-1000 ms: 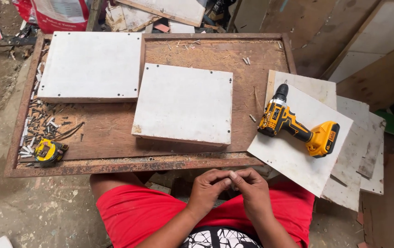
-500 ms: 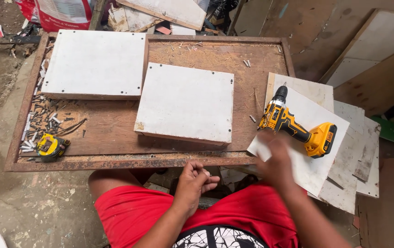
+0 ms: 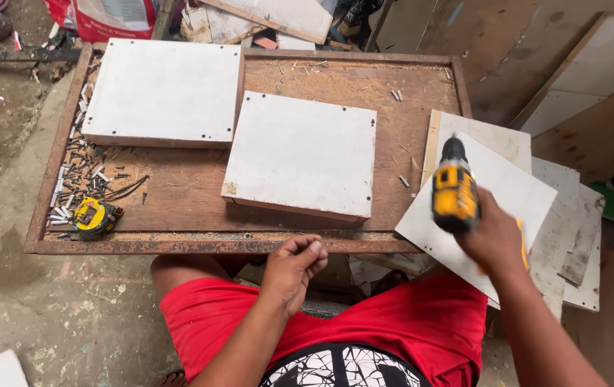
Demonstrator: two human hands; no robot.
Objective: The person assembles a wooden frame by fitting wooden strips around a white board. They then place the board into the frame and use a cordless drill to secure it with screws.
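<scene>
My right hand (image 3: 493, 240) grips the handle of a yellow and black cordless drill (image 3: 454, 188), lifted off the stack of white boards (image 3: 500, 179) at the right, chuck pointing away from me. My left hand (image 3: 294, 269) hovers just below the front edge of the wooden work table (image 3: 199, 240), fingers curled with thumb and fingertips pinched together; whether a screw sits between them I cannot tell. On the table lie two white square panels: one in the middle (image 3: 303, 154), one at the back left (image 3: 164, 89).
A yellow tape measure (image 3: 94, 216) and a heap of loose screws (image 3: 78, 183) lie at the table's left edge. A few screws (image 3: 396, 94) lie near the back right. Scrap boards lean at the right, and a red and white sack (image 3: 110, 16) stands behind the table.
My hands were together in front of me. The right hand has gone to the right, taken the drill by its handle and raised it off the boards. The left hand has stayed by the table edge.
</scene>
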